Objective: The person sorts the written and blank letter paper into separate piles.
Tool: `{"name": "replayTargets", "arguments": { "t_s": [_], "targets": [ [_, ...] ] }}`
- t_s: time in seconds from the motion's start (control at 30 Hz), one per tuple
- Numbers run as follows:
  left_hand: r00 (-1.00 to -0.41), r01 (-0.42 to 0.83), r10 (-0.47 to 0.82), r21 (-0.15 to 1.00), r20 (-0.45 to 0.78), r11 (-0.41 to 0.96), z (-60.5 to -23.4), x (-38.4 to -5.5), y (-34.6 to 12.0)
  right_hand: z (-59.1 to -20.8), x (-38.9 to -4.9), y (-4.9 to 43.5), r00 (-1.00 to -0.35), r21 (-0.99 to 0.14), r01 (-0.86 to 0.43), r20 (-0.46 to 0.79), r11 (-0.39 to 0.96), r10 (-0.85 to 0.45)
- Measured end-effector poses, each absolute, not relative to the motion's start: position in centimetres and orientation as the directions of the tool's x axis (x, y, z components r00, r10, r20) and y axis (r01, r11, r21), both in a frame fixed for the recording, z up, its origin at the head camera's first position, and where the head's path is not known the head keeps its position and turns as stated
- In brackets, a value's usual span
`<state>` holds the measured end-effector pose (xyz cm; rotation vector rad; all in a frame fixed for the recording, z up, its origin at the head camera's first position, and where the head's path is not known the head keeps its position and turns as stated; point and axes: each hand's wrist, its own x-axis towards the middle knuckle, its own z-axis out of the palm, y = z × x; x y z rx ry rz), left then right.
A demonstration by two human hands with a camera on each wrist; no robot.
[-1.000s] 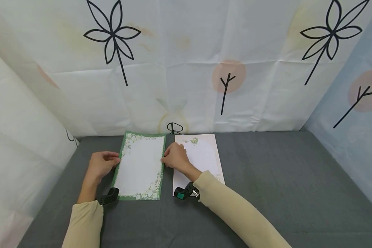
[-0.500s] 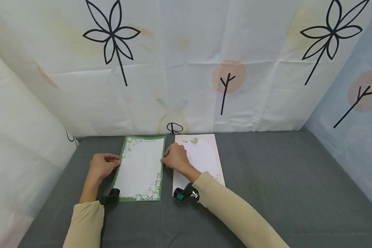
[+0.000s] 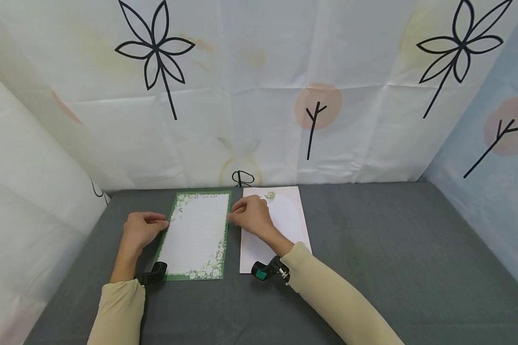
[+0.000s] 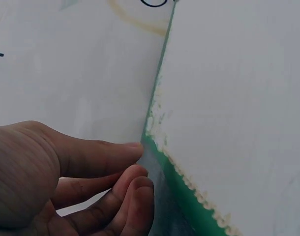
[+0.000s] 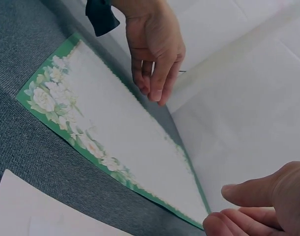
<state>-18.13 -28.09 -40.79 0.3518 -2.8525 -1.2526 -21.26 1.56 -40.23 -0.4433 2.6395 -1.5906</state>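
A sheet of letter paper (image 3: 194,235) with a green floral border lies on the dark grey cloth, left of the middle. At its left edge is my left hand (image 3: 142,230), thumb and fingers loosely bent with the tips right beside the border. In the left wrist view, the thumb (image 4: 105,157) points at the green edge with nothing pinched. My right hand (image 3: 252,218) hovers off the sheet's right edge, its thumb (image 5: 248,191) and fingers apart and holding nothing. It partly covers a second, pale pink-edged sheet (image 3: 285,215) to the right.
Grey cloth (image 3: 380,258) covers the table, extending right of the sheets and in front of them. A white fabric backdrop (image 3: 259,62) with printed leaves and trees rises along the far edge, with side walls left and right. Both wrists wear black camera bands (image 3: 153,273).
The green-bordered sheet's far edge has come down toward me, and the sheet lies flatter. My right hand has let go of its right edge and shifted slightly right. The left hand has barely moved.
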Motion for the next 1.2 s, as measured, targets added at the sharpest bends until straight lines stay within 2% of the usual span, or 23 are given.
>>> {"name": "replayTargets", "arguments": {
  "t_s": [0.23, 0.57, 0.8, 1.2],
  "targets": [
    [-0.992, -0.06, -0.122, 0.755, 0.027, 0.653, -39.1, -17.8, -26.4, -39.5, -20.8, 3.8, -0.938, -0.881, -0.287, 0.178, 0.375, -0.299],
    [-0.985, 0.156, 0.035, 0.802, 0.166, 0.577, -37.0, -17.1, -21.4, -38.8, -19.7, 7.9, -0.94, -0.882, -0.315, 0.239, 0.351, -0.244],
    [-0.979, 0.204, 0.094, 0.821, 0.182, 0.533, -37.1, -17.5, -17.8, -38.2, -19.1, 11.2, -0.947, -0.887, -0.306, 0.247, 0.346, -0.205],
    [-0.977, 0.206, 0.138, 0.877, 0.161, 0.435, -36.6, -18.1, -13.5, -39.1, -18.5, 17.1, -0.949, -0.875, -0.314, 0.283, 0.369, -0.138]
  ]
}}
